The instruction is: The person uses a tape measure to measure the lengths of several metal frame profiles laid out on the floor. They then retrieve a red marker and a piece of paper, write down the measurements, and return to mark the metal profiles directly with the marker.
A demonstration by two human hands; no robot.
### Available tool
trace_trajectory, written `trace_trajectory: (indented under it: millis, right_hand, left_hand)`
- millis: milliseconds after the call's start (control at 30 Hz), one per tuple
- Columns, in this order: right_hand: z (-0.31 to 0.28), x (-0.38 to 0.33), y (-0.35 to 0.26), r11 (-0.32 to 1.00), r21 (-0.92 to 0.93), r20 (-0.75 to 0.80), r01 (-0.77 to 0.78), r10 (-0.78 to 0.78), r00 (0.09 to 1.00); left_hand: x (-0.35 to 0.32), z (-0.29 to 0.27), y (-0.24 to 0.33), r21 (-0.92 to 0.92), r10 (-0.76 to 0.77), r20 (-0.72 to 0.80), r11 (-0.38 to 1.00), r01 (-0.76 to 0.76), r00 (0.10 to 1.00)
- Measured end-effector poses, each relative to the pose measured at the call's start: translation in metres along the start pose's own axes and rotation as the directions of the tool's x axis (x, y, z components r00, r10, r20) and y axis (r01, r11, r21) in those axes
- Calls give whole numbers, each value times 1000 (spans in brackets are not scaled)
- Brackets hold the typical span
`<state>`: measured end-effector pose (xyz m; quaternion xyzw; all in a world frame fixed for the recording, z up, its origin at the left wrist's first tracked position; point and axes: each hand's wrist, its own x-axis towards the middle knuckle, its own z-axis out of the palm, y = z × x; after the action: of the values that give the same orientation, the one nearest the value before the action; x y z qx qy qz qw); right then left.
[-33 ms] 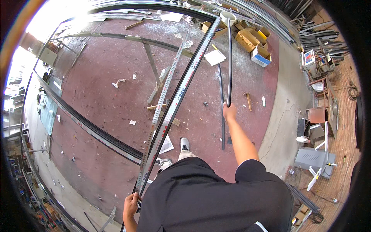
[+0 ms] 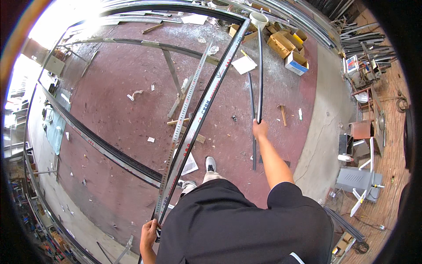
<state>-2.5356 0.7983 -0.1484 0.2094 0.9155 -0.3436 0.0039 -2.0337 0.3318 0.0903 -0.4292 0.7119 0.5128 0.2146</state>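
My left hand (image 2: 148, 234) is closed at the near end of an extended tape measure (image 2: 182, 116), whose dark case shows only partly beside my fingers. The pale blade runs away from me alongside a long silver-and-black metal profile (image 2: 205, 104), part of a large rectangular frame. Off to the right, my right hand (image 2: 260, 128) is wrapped round the near end of a long dark bar (image 2: 260, 75). The bar points away from me, its far end overlapping a white bucket (image 2: 258, 20) in view. A second dark bar (image 2: 252, 119) lies on the floor beside it.
The frame's crossbar (image 2: 101, 143) spans the left side. Cardboard boxes (image 2: 281, 46) and a blue-and-white box (image 2: 297, 64) stand far right. A hammer (image 2: 283, 115), a white sheet (image 2: 244, 64) and wood scraps lie on the reddish floor. Metal lengths line the back.
The far end of the dark bar in my right hand has dropped slightly in the picture, showing more of the bucket. My left hand stays in place.
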Motion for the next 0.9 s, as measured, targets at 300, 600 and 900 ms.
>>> trace_trajectory:
  millis: [300, 600, 900]
  right_hand:
    - [63, -63, 46, 933, -50, 397, -356, 345, 850]
    - [120, -18, 12, 980, -132, 288, -152, 184, 940]
    - [125, 7, -64, 996, 16, 111, 91, -92, 990]
  left_hand:
    - [-10, -4, 24, -8, -14, 5, 1000, 14, 1000]
    - [-21, 0, 18, -88, -54, -14, 995, 53, 998]
    - [-19, 3, 23, -69, -47, -16, 997, 46, 999]
